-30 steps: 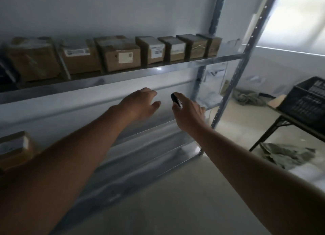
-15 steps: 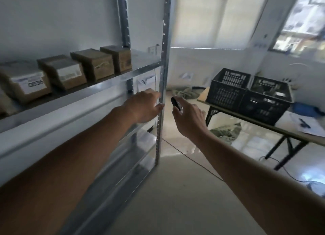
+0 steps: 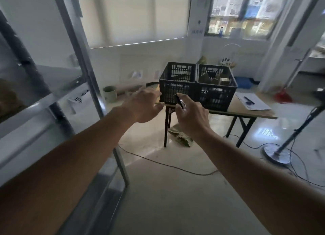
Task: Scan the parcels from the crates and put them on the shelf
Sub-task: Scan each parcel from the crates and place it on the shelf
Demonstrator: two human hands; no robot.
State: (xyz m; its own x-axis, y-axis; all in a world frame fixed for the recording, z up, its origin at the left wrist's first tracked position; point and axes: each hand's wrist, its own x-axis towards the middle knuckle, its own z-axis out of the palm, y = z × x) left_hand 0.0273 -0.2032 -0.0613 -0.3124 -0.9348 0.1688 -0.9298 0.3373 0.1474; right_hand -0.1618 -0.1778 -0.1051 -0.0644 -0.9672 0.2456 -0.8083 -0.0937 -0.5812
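Note:
Two black plastic crates stand side by side on a folding table point(image 3: 249, 112) across the room: the left crate point(image 3: 176, 84) and the right crate point(image 3: 217, 87), which holds brown parcels point(image 3: 224, 80). Both my arms reach forward in mid-air, well short of the crates. My left hand point(image 3: 143, 105) is empty, its fingers loosely curled. My right hand point(image 3: 192, 117) grips a small black scanner point(image 3: 180, 100). The metal shelf point(image 3: 58, 80) runs along the left edge, with one brown parcel point(image 3: 8, 101) partly seen on it.
A paper sheet with a pen point(image 3: 252, 102) lies on the table's right end. A stand with a round base point(image 3: 276, 154) and cables point(image 3: 167, 165) sit on the floor at right. A pale bucket point(image 3: 110, 93) and a crumpled cloth point(image 3: 182, 138) lie near the table.
My view has swung right, from the row of parcels on the shelf to the crates on the table. Both hands stay out in front, the right one still gripping the scanner.

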